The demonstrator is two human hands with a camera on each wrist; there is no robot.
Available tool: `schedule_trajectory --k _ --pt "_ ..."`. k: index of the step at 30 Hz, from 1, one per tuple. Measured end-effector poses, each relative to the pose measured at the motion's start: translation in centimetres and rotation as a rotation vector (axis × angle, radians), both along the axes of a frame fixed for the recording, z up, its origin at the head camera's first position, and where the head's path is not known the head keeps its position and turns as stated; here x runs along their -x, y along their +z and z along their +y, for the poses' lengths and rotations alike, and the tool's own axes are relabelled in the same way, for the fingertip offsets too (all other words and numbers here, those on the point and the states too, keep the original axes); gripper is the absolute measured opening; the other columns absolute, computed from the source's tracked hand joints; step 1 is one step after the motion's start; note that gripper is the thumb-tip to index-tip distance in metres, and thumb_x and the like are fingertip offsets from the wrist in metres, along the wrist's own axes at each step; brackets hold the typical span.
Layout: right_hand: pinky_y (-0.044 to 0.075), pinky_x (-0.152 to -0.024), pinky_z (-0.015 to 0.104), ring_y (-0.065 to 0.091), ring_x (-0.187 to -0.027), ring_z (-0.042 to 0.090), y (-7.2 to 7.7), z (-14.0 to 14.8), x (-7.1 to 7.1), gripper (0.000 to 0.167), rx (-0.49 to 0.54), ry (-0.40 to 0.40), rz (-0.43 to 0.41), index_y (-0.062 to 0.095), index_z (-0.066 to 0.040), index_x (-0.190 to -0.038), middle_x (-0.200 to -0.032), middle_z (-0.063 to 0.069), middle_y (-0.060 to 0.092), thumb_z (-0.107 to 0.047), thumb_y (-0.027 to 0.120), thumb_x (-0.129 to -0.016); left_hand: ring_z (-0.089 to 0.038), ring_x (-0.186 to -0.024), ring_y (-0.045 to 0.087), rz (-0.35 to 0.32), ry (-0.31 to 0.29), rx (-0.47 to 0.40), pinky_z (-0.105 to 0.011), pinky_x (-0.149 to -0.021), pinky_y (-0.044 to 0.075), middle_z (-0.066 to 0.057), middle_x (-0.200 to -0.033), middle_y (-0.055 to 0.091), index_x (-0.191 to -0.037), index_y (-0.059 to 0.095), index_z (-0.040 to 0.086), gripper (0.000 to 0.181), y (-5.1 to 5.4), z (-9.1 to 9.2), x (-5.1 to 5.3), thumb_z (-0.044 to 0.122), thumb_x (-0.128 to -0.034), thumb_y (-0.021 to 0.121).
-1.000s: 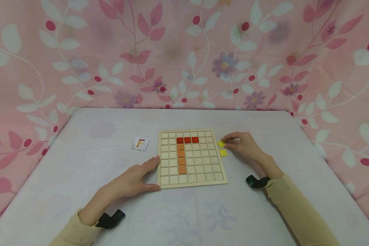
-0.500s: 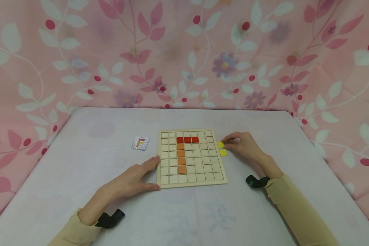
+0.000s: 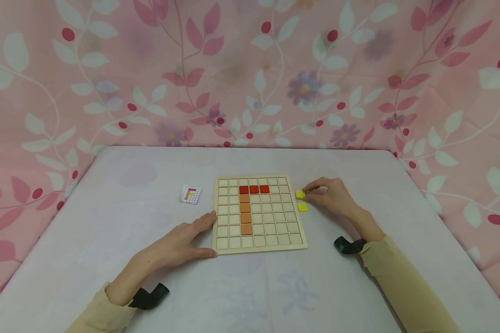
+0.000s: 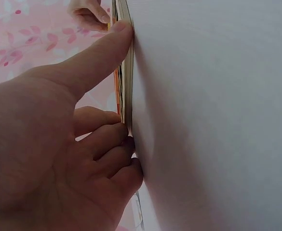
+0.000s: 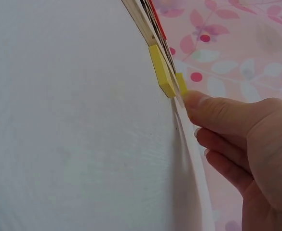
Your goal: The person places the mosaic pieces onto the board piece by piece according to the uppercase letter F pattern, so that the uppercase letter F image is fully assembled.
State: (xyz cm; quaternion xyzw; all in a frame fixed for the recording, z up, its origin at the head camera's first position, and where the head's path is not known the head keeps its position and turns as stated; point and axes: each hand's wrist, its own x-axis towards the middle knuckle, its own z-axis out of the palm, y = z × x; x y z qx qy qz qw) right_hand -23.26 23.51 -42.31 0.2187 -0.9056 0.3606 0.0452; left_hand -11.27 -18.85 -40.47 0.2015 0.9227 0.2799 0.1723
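A square wooden grid board lies flat on the table. Three red tiles form a row on it, and several orange tiles run down a column below the leftmost red one. My left hand rests against the board's left edge, thumb near the front corner, fingers extended. At the board's right side, my right hand pinches a yellow tile between thumb and fingertip. A second yellow tile lies just in front of it; in the right wrist view this yellow tile sits beside the board's edge.
Left of the board's far half lies a small printed pattern card with a coloured grid. Black wrist cameras hang under both wrists. A pink floral cloth stands behind the pale table.
The pinched yellow tile has turned from a slanted position to a straighter one, then shifted slightly away from the board with the right hand. My left hand and the board stay put.
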Motion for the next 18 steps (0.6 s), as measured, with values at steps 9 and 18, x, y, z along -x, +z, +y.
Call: schedule_trajectory --k 9,18 --pt "0.049 -0.093 0.051 0.069 -0.100 0.027 1.2 -0.9 -0.3 0.021 0.014 0.017 0.078 0.079 -0.011 -0.100 -0.098 0.005 0.077 -0.014 0.084 -0.080 -0.031 -0.151 0.026 0.001 -0.003 -0.006 -0.060 -0.116 0.026 -0.010 -0.164 0.027 -0.158 0.028 0.011 0.096 0.1 0.0 -0.1 0.047 -0.0841 0.077" --pt "0.048 -0.095 0.048 0.068 -0.101 0.024 1.9 -2.8 -1.1 0.017 0.017 -0.012 0.010 0.079 -0.014 -0.099 -0.098 0.003 0.077 -0.016 0.083 -0.082 -0.027 -0.152 0.024 -0.003 -0.008 -0.003 -0.058 -0.118 0.025 -0.007 -0.165 0.025 -0.159 0.027 0.012 0.096 0.0 0.0 0.0 0.046 -0.0846 0.077"
